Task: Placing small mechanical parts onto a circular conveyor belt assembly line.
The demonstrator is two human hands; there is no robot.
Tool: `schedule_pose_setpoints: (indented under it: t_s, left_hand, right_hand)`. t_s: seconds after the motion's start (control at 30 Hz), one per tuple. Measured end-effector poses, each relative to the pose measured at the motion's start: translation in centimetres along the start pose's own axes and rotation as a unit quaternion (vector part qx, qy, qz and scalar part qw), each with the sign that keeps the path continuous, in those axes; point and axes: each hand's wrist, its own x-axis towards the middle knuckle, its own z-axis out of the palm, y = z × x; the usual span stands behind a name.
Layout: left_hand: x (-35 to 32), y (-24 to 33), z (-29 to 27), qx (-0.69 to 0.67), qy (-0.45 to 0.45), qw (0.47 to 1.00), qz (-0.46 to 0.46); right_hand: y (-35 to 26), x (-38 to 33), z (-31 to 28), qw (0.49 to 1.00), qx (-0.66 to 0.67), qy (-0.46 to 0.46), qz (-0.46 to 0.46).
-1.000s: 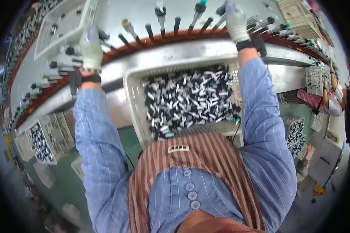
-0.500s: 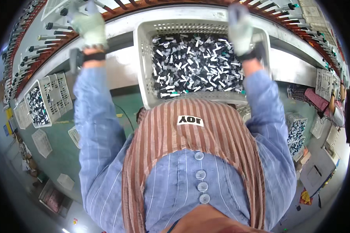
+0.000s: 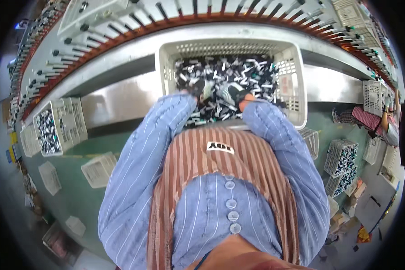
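A white plastic basket (image 3: 299, 85) stands in front of me, filled with small black, white and clear plastic parts (image 3: 252, 72), a few of them green. My left hand (image 3: 206, 90), in a pale glove with a dark band at the wrist, is down among the parts at the basket's middle. Close to its right, my right hand (image 3: 228, 93) in a similar glove also reaches into the pile. Motion blur and the parts hide the fingers of both hands, so I cannot see whether they hold anything.
Beyond the basket runs a curved red-brown conveyor (image 3: 180, 20) with rows of dark upright pegs. A metal ledge (image 3: 121, 90) lies before it. More white crates (image 3: 67, 121) stand at left, and stacked full crates (image 3: 342, 157) at right. Another person's arm (image 3: 384, 121) shows far right.
Both hands have come back from the conveyor side and down into the basket, moving closer together. The basket looks slightly shifted in view.
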Motion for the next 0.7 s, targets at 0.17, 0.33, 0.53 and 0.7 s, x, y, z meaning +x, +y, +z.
schedule_pose_setpoints:
  t_s: [0.17,0.33,0.53,0.7]
  left_hand:
    - [-2.3,3.7,-9.2,0.011,-0.138,0.988,-0.069]
    - [-0.8,7.8,-14.4,0.041,-0.201,0.978,-0.029]
    - [2.6,4.9,-6.2,-0.273,-0.176,0.918,-0.230]
    - [3.3,8.1,-17.5,-0.277,-0.049,0.959,-0.022]
  right_hand:
    - [-4.2,-0.3,-6.8,0.991,-0.020,-0.125,0.040]
    - [-5.3,-7.0,-16.7,0.978,0.132,0.053,0.154]
    - [-2.3,-12.6,-22.2,0.870,0.018,0.443,0.216]
    - [4.9,-18.6,-21.5,0.746,0.059,0.569,0.340]
